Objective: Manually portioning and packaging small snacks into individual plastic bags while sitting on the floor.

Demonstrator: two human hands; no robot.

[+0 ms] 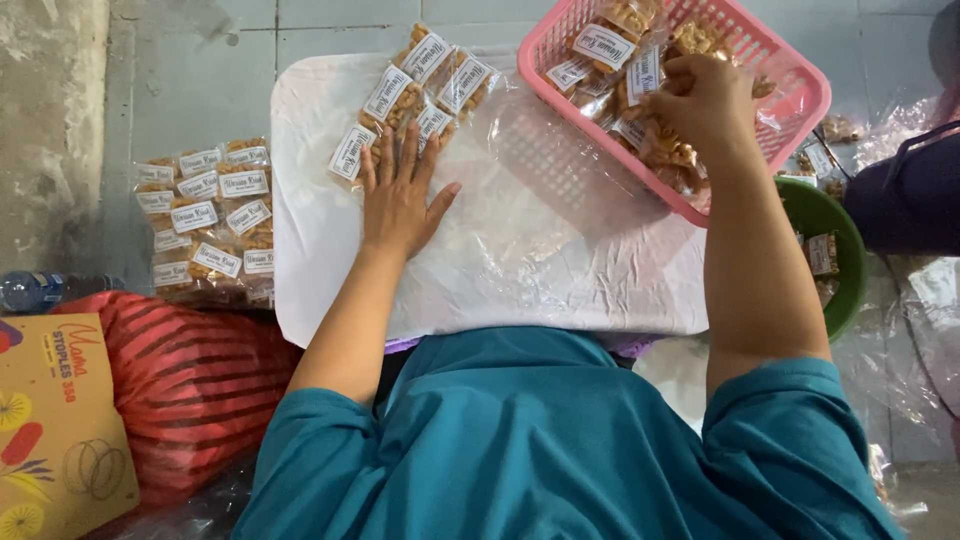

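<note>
My left hand [400, 195] lies flat, fingers spread, on a clear plastic bag [540, 215] that is spread over a white board [320, 270] on my lap. Its fingertips touch a small pile of labelled snack packets [425, 85] at the bag's far end. My right hand [705, 105] reaches into a pink plastic basket [790, 120] at the upper right and closes around snack packets [610, 50] inside it. The basket's near edge rests on the board.
A stack of packed snack packets [210, 225] lies on the floor to the left. A red striped bag [190, 390] and a yellow carton [55, 425] sit at lower left, with a water bottle [40, 290] behind. A green bowl [835, 235] holding packets is at the right.
</note>
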